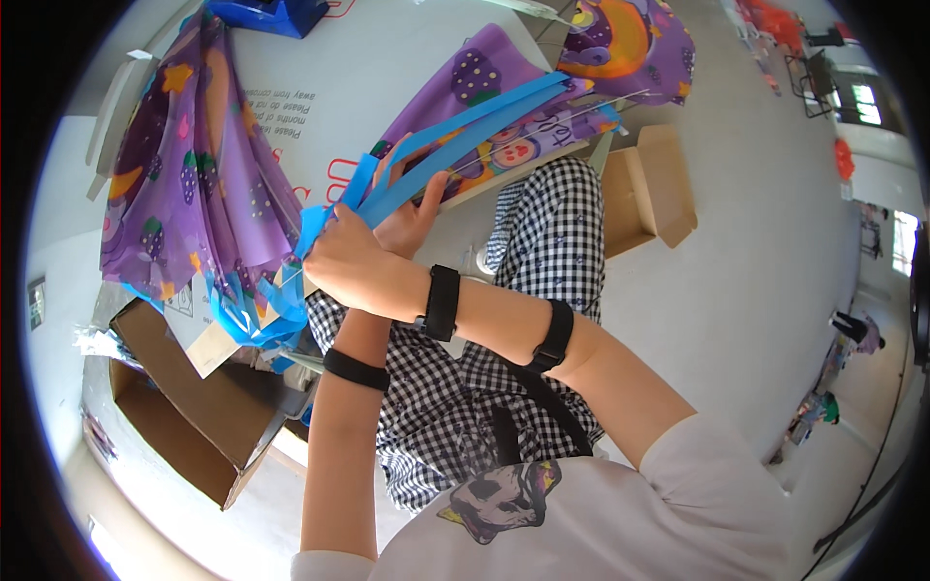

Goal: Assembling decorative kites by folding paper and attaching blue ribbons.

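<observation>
In the middle of the head view, my right hand (346,257) is closed around a bright blue fabric strip (455,136), thumb and fingers pressed together. My left hand (412,218) reaches under my right wrist and lies just beyond it, its fingers curled around the blue strips and its thumb along their near side. The strips stretch to the upper right over a purple printed fabric (460,77) with berry pictures. More purple printed fabric (194,174) hangs in folds left of my hands, with blue trim (257,324) bunched at its lower end.
A pale board with printing (334,58) lies beneath the fabric. An open brown cardboard box (194,407) stands at lower left, and a smaller one (644,189) on the right. A blue item (276,15) sits at the far edge. Other people (857,329) are far right.
</observation>
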`<state>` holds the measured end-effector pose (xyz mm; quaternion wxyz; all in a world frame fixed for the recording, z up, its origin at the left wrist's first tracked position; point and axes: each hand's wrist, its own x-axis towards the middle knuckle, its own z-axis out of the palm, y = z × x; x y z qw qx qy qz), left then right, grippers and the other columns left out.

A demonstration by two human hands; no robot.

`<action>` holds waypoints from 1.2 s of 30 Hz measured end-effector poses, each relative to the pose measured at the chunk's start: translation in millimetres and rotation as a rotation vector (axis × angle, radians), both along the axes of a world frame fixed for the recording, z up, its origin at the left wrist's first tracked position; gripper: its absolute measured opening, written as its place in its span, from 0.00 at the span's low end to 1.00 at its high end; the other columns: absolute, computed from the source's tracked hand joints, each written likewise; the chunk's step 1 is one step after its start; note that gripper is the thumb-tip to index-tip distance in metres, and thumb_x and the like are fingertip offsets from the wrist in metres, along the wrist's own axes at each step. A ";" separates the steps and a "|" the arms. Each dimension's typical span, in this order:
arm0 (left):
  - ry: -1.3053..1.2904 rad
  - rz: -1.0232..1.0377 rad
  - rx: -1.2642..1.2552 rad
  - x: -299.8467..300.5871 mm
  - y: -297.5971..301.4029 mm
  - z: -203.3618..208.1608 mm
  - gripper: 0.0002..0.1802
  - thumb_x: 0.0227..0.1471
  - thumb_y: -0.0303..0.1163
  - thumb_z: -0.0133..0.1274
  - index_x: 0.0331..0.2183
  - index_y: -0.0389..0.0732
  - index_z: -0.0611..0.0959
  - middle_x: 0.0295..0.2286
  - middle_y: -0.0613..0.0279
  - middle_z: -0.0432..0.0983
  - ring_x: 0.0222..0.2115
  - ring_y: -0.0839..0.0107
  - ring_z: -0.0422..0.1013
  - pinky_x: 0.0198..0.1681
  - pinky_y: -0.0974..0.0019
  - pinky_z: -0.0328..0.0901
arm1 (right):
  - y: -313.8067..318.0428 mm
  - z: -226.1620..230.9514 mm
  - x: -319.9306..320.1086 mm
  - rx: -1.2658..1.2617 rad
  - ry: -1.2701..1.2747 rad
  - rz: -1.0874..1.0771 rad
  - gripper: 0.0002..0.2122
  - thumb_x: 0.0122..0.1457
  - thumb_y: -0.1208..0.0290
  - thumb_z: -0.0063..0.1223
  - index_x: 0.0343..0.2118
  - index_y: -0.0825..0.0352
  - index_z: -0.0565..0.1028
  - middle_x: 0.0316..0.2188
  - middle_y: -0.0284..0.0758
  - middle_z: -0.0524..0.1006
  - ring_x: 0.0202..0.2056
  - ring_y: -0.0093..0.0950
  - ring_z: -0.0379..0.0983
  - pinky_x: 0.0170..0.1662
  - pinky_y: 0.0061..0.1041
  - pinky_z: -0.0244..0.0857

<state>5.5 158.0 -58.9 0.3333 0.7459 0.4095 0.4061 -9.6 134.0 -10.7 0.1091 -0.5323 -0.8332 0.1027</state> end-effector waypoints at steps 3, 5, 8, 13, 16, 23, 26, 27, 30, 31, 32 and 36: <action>-0.106 0.005 -0.002 2.9 -0.4 -6.4 0.31 0.54 0.39 0.61 0.55 0.35 0.72 0.46 0.52 0.76 0.48 0.55 0.72 0.53 0.57 0.66 | -5.0 -4.5 -10.0 0.128 -0.038 0.088 0.05 0.42 0.68 0.59 0.14 0.59 0.79 0.18 0.27 0.76 0.27 0.28 0.73 0.38 0.31 0.60; -0.138 -0.005 -0.113 0.6 -1.5 -7.1 0.33 0.54 0.40 0.62 0.56 0.34 0.71 0.45 0.51 0.76 0.47 0.55 0.72 0.54 0.56 0.65 | -3.9 -0.4 -16.4 0.148 0.022 0.146 0.04 0.43 0.69 0.59 0.15 0.59 0.79 0.18 0.28 0.76 0.28 0.29 0.73 0.39 0.31 0.61; -0.223 -0.010 -0.241 -0.5 -3.3 -7.1 0.32 0.55 0.40 0.60 0.56 0.33 0.71 0.45 0.50 0.76 0.47 0.56 0.72 0.53 0.56 0.65 | 1.4 13.6 -23.6 0.107 0.190 0.181 0.03 0.44 0.69 0.58 0.20 0.59 0.81 0.22 0.29 0.77 0.34 0.32 0.75 0.45 0.38 0.63; -0.173 0.013 -0.177 -2.1 -0.6 -4.4 0.31 0.59 0.41 0.56 0.58 0.35 0.69 0.43 0.56 0.74 0.46 0.67 0.70 0.52 0.63 0.63 | 0.9 36.9 -9.4 0.194 0.424 0.116 0.05 0.51 0.69 0.59 0.31 0.61 0.80 0.35 0.31 0.79 0.50 0.31 0.72 0.58 0.44 0.59; -0.179 0.012 -0.201 -3.8 -1.3 -1.5 0.31 0.60 0.41 0.55 0.58 0.35 0.69 0.41 0.56 0.75 0.46 0.68 0.69 0.53 0.63 0.63 | -6.1 51.3 -5.9 -0.062 0.581 0.135 0.15 0.50 0.68 0.63 0.42 0.61 0.78 0.41 0.31 0.79 0.53 0.30 0.71 0.60 0.43 0.57; -0.082 0.057 -0.264 -6.8 -3.7 -7.7 0.28 0.59 0.39 0.55 0.56 0.36 0.70 0.40 0.50 0.77 0.41 0.57 0.74 0.44 0.58 0.67 | 43.7 59.1 90.8 -0.286 0.843 0.105 0.17 0.63 0.64 0.55 0.52 0.64 0.73 0.48 0.38 0.78 0.48 0.33 0.76 0.52 0.30 0.68; -0.189 0.027 -0.254 -3.5 -3.7 -11.5 0.27 0.58 0.36 0.53 0.56 0.37 0.69 0.42 0.44 0.76 0.41 0.46 0.75 0.42 0.55 0.70 | 72.4 54.0 149.8 -0.284 0.207 -0.148 0.16 0.61 0.63 0.56 0.47 0.68 0.73 0.43 0.43 0.80 0.45 0.38 0.78 0.47 0.34 0.71; -0.214 0.039 -0.227 -2.0 -3.6 -11.5 0.27 0.58 0.35 0.53 0.57 0.37 0.68 0.44 0.44 0.75 0.42 0.46 0.74 0.44 0.55 0.70 | 75.6 52.5 164.2 -0.309 0.109 -0.120 0.17 0.60 0.63 0.57 0.47 0.68 0.72 0.42 0.45 0.80 0.46 0.40 0.77 0.46 0.34 0.71; -0.242 0.041 -0.247 -3.4 -3.8 -9.6 0.28 0.57 0.33 0.52 0.58 0.37 0.67 0.46 0.45 0.74 0.44 0.47 0.73 0.47 0.54 0.68 | 84.1 48.6 180.8 -0.707 0.297 -0.033 0.16 0.60 0.64 0.59 0.45 0.70 0.72 0.38 0.39 0.81 0.40 0.29 0.77 0.46 0.28 0.69; -0.224 0.018 -0.324 -4.4 -4.0 -8.8 0.29 0.57 0.33 0.52 0.58 0.37 0.66 0.47 0.46 0.74 0.45 0.47 0.72 0.49 0.53 0.67 | 87.0 49.2 183.2 -0.694 0.305 -0.014 0.16 0.60 0.64 0.59 0.45 0.70 0.72 0.38 0.39 0.81 0.40 0.29 0.77 0.46 0.28 0.69; -0.232 0.026 -0.298 -5.3 -3.9 -8.0 0.29 0.57 0.33 0.52 0.58 0.37 0.66 0.47 0.46 0.74 0.45 0.47 0.72 0.49 0.53 0.67 | 89.2 49.9 184.3 -0.746 0.390 0.039 0.15 0.60 0.65 0.59 0.45 0.69 0.72 0.36 0.37 0.80 0.39 0.25 0.75 0.46 0.26 0.68; -0.129 0.041 -0.141 -5.7 -2.5 -7.5 0.30 0.59 0.26 0.48 0.62 0.38 0.62 0.47 0.48 0.74 0.46 0.59 0.73 0.49 0.61 0.67 | 86.1 49.0 186.5 -0.839 0.689 0.104 0.11 0.61 0.69 0.58 0.43 0.68 0.73 0.34 0.32 0.78 0.38 0.19 0.73 0.45 0.22 0.67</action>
